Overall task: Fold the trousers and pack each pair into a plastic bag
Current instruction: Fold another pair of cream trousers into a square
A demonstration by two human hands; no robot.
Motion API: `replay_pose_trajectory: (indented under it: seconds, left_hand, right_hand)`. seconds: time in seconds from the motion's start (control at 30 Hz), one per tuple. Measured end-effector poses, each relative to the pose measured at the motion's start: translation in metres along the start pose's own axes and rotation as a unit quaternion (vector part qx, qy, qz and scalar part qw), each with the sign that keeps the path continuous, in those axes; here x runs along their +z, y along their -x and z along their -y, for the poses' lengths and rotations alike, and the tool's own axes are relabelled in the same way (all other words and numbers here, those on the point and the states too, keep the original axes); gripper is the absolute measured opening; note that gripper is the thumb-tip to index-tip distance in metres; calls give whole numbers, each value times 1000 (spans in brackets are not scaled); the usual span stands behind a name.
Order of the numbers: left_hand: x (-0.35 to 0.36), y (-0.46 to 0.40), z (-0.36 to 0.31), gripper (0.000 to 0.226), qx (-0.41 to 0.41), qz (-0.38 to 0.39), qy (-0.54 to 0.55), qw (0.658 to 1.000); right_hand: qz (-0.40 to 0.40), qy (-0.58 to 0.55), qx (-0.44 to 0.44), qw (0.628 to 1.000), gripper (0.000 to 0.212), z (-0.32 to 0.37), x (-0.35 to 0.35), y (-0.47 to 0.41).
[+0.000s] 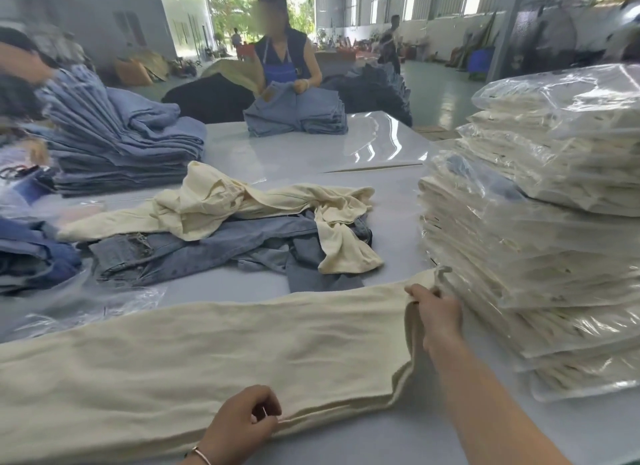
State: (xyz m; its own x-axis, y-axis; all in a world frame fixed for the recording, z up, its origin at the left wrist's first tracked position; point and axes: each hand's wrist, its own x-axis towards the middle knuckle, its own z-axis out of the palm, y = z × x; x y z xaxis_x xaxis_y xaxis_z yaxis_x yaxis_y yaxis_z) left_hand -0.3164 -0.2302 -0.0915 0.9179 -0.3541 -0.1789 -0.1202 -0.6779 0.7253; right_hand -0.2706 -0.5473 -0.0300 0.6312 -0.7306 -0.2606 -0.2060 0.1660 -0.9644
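A glossy pale table (pixel 284 149) fills a large hall with tall windows and an open doorway at the far end; a pair of cream trousers (pixel 214 354) lies stretched flat along the near edge, cut off at the left; the left hand (pixel 242 419) pinches its near hem between curled fingers; the right hand (pixel 434 312) grips the far end, fingers curled round the cloth, just beside a tall stack of bagged trousers (pixel 540 257); bare tabletop shows mid-table behind a loose heap of cream and denim garments (pixel 242 229); folded jeans (pixel 117 142) stand at the left, where a blurred figure is hard to make out; a person (pixel 287 56) opposite handles denim.
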Motion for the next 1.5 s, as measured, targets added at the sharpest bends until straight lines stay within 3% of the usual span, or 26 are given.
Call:
replay_pose_trajectory:
  seconds: [0.17, 0.27, 0.33, 0.43, 0.5, 0.63, 0.73, 0.77, 0.87, 0.97, 1.07, 1.17, 1.23, 1.3, 1.37, 1.43, 1.5]
  left_hand:
    - [-34, 12, 31, 17, -52, -44, 70, 995]
    - [-56, 10, 54, 11, -102, -96, 174, 975]
    - [-68, -2, 65, 12, -175, -123, 297, 931]
    - [-80, -19, 79, 33, -286, -99, 452, 839]
    - [-82, -24, 84, 43, -294, -69, 460, 835]
    - [-85, -34, 81, 26, -260, -74, 420, 867]
    - [-92, -41, 70, 10, -236, -70, 446, 861]
    - [-94, -41, 71, 11, -233, -74, 431, 869]
    - [-101, -41, 82, 9, -216, -53, 269, 937]
    - [-99, -35, 92, 15, -186, -28, 188, 964]
    - [-102, -32, 94, 14, -125, -104, 204, 965]
    - [-114, -31, 97, 8, -84, -187, 181, 962]
    - [-118, -30, 107, 14, -103, -214, 163, 958]
    - [-117, -27, 117, 14, -168, -198, 131, 957]
    - [-113, -23, 121, 14, -228, -173, 72, 955]
    - [-109, -23, 124, 36, -208, -197, -69, 956]
    - [-108, -26, 120, 43, -170, -216, -205, 940]
  right_hand:
    - [103, 65, -150, 981, 35, 25, 77, 68]
    - [187, 110, -263, 940, 25, 5, 119, 121]
    - [207, 245, -373, 871, 25, -24, 140, 151]
    - [344, 443, -376, 738, 30, -68, 159, 188]
    - [374, 528, -407, 645, 34, -94, 165, 203]
    - [320, 555, -414, 646, 50, -100, 176, 216]
    - [369, 529, -385, 660, 55, -93, 183, 221]
    - [383, 520, -401, 650, 54, -96, 183, 218]
    - [446, 513, -419, 603, 54, -107, 185, 206]
    - [483, 463, -382, 637, 54, -109, 175, 195]
    - [436, 419, -351, 714, 49, -97, 158, 178]
    - [293, 401, -417, 761, 29, -94, 143, 155]
    - [211, 449, -421, 759, 26, -91, 140, 146]
    - [186, 561, -317, 742, 52, -94, 137, 138]
    - [189, 597, -233, 744, 70, -101, 133, 128]
    - [213, 594, -217, 745, 75, -106, 133, 127]
    - [226, 607, -215, 731, 75, -110, 133, 127]
